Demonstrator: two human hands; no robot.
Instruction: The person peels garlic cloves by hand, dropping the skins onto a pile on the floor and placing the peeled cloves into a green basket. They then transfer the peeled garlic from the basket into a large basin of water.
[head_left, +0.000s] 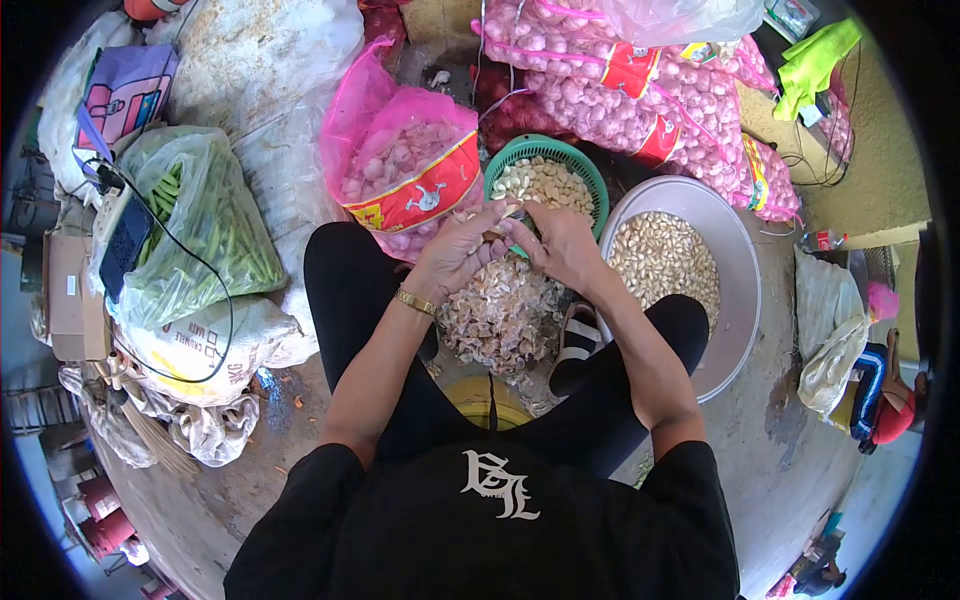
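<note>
My left hand [458,254] and my right hand [562,246] meet in front of me, with fingers pinched together. What looks like a garlic clove [514,211] shows at the left fingertips. Something small and dark lies by the right fingers, too covered to make out. Below both hands spreads a heap of garlic skins [503,322]. Just beyond them, a green plastic basket [601,185] holds peeled cloves [543,182]. On the right, a pale wide basin [738,300] contains many more cloves [662,262]. An open pink mesh sack of garlic [398,160] stands beyond my left hand.
Full mesh sacks of garlic [570,55] are stacked at the back. To the left are a clear bag of green pods [215,225], a phone [127,245] with a cable, and a white sack [195,350]. A striped sandal [577,345] is near my legs.
</note>
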